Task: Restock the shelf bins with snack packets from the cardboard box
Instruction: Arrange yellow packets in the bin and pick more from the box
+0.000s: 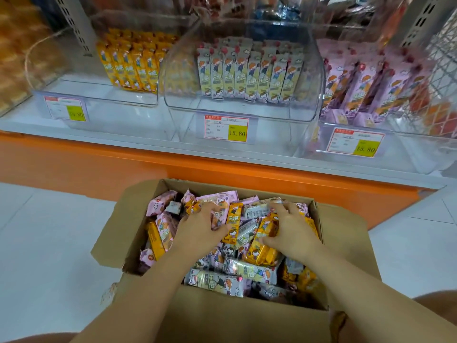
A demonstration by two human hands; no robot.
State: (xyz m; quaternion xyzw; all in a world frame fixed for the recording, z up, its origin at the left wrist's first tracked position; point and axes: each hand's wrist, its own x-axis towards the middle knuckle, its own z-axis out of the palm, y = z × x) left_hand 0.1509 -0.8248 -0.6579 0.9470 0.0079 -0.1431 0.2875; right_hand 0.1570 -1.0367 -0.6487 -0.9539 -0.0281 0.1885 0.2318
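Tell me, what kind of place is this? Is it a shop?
Most likely a shop, in the snack aisle. Clear shelf bins hold rows of snack packets, price tags hang on their fronts, and a cardboard box full of more packets sits open on the floor below.

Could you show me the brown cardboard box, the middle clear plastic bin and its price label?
Brown cardboard box point(346, 233): head view, right flap.
Middle clear plastic bin point(247, 107): head view, front wall.
Red-bordered price label point(226, 128): head view, its centre.
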